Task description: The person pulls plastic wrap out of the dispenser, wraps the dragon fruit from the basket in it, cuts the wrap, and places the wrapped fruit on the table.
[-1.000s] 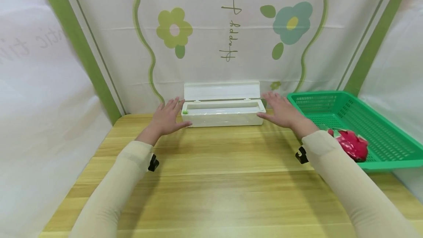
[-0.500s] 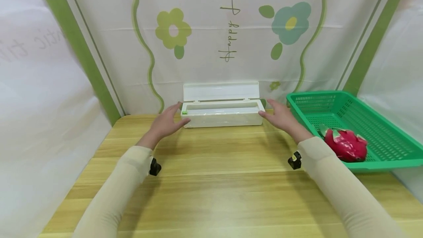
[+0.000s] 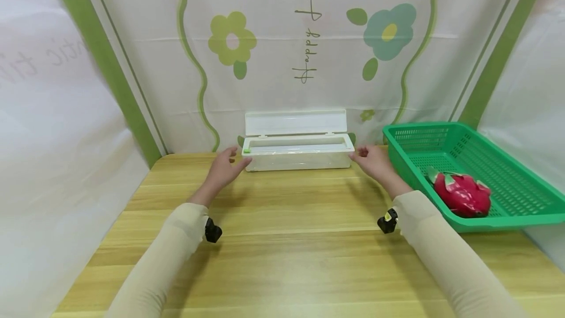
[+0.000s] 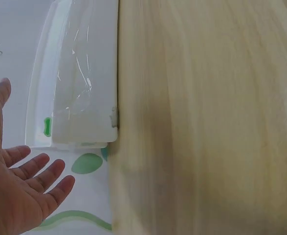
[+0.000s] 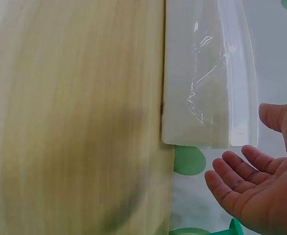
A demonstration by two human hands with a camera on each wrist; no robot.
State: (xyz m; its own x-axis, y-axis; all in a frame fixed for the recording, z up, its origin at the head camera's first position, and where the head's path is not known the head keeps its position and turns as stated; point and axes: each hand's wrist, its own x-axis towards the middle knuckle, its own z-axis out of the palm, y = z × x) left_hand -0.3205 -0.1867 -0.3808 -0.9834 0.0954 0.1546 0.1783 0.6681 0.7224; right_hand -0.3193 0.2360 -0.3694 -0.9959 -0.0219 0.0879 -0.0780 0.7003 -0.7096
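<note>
A white cling film dispenser stands at the table's back edge with its hinged lid raised. A green slider sits at its left end, and clear film clings to its front, wrinkled in both wrist views. My left hand is at the dispenser's left end, thumb toward the front corner; in the left wrist view this hand has its fingers spread and holds nothing. At the opposite end is my right hand, thumb by the corner. Loosely bent, empty fingers show on this hand in the right wrist view.
A green plastic basket stands at the right, close to my right forearm, with a red dragon fruit inside. Behind the wooden table hangs a flower-printed cloth, reaching round both sides.
Both hands have lowered toward the dispenser's two ends, their fingers bending from spread to more curved. My right forearm has shifted left, uncovering the dragon fruit. The dispenser stays put.
</note>
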